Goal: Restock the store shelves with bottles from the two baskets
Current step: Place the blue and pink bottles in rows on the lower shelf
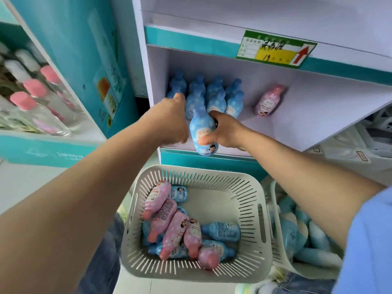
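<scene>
Cream slotted plastic basket (261, 209) of loose pink and blue bottles, shelving being carried out above it.
One sky-blue plastic bottle with a cartoon label (201, 132) is being gripped round its body by the right hand (224, 130) at the front edge of the white shelf (307, 124). It is judged as being added to the standing blue rows (214, 94), so an upright set-down in front is being called for. Left hand (174, 122) is being held among those rows with its fingers hidden, so its grasp cannot be told. Second basket (277, 240) is being cut off at right.

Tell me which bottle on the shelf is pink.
The pink bottle stands alone on the right of the shelf; the blue bottles are grouped on the left.
</scene>
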`<state>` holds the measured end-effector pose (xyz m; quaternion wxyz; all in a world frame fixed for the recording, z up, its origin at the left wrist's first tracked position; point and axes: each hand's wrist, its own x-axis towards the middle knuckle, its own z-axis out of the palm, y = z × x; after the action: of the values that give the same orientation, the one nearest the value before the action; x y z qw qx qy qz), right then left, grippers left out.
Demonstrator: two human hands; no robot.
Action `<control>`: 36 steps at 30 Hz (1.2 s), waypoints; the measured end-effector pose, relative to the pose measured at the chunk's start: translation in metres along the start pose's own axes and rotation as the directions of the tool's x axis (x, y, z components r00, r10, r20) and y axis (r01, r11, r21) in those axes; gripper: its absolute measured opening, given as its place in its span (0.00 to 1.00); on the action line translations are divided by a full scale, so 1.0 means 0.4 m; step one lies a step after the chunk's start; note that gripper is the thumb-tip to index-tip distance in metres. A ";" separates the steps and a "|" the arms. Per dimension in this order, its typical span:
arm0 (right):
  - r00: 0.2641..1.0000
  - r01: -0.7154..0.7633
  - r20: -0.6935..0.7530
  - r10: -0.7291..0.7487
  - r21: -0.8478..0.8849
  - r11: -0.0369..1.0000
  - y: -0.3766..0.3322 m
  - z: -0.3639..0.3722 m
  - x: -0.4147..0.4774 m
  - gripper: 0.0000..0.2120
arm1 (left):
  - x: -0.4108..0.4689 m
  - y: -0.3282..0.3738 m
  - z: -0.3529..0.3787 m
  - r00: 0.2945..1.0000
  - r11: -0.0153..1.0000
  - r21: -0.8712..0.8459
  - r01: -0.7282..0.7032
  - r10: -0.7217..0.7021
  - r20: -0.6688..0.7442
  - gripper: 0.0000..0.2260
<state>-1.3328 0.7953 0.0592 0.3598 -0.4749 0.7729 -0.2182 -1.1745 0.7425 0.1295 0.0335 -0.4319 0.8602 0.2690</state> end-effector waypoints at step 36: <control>0.998 0.043 -0.040 -0.049 -0.141 0.989 0.139 0.187 -0.092 0.07 | 0.027 -0.003 0.119 0.948 0.973 0.215 -0.085 0.013 0.317 0.04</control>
<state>-1.2972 0.8536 -0.0139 0.3034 -0.5120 0.7827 -0.1819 -1.1886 0.7573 0.0851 0.2118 -0.3555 0.8795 0.2352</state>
